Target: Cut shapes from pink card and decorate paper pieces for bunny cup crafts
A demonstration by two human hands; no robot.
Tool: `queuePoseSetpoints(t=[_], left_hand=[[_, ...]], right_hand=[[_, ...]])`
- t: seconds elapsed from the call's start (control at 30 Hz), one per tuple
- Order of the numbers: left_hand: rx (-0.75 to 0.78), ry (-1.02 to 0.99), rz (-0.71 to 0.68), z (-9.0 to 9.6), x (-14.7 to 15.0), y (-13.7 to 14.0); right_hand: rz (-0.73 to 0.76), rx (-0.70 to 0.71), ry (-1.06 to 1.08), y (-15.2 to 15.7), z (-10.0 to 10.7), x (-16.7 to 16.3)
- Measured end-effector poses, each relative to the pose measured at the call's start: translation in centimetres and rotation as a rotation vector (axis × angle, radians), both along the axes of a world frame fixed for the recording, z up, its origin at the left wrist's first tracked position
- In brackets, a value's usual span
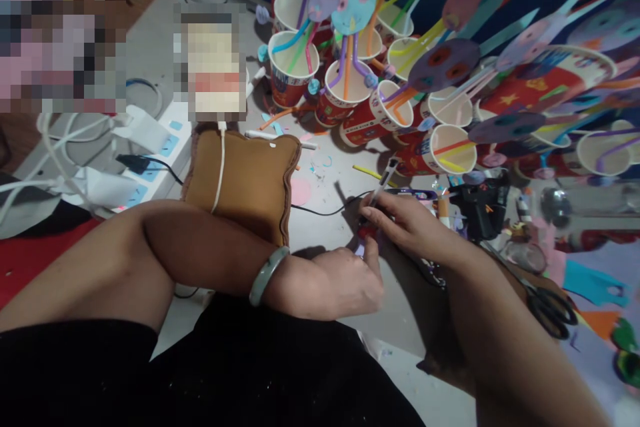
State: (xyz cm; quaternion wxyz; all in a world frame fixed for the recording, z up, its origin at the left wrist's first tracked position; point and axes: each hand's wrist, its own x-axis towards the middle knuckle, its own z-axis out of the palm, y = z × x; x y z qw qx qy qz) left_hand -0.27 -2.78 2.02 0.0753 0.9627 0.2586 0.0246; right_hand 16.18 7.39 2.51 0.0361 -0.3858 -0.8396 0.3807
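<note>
My right hand point(413, 225) is closed around a pen point(384, 180) with a clear barrel and a dark end, its upper end pointing up and away. My left hand point(345, 283), below a pale green bangle point(267, 277), is curled with a finger pressed at a small purple and red piece point(367, 232). Both hands meet at this piece, low over the grey table point(320, 207). Fingers cover most of it, so its exact kind cannot be made out. The pen's writing tip is hidden behind the fingers.
Red paper cups point(293, 83) with straws and paper animal heads crowd the back and right. A brown cushion point(245, 180) lies left of the hands, beside a white power strip point(165, 153) with cables. Black-handled scissors point(553, 310) and a black glue gun point(483, 203) lie right.
</note>
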Motion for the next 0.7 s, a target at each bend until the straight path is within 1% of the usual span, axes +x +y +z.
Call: queuePoseSetpoints(t=[0.1, 0.2, 0.47, 0.6, 0.7], left_hand=[[-0.013, 0.006, 0.011, 0.2, 0.0, 0.1], [-0.027, 0.013, -0.002, 0.4, 0.0, 0.1], [-0.083, 0.037, -0.045, 1.2, -0.5, 0.6], [-0.153, 0.074, -0.049, 2.0, -0.6, 1.1], [-0.229, 0.084, 0.009, 2.8, -0.6, 1.7]], right_hand=[[-0.056, 0.054, -0.006, -0.1, -0.4, 0.7], [-0.114, 0.077, 0.013, -0.4, -0.6, 1.4], [-0.322, 0.105, 0.159, -3.0, -0.4, 1.9], [-0.433, 0.068, 0.179, -4.5, -0.7, 2.3], [-0.536, 0.074, 0.200, -5.4, -1.2, 2.4]])
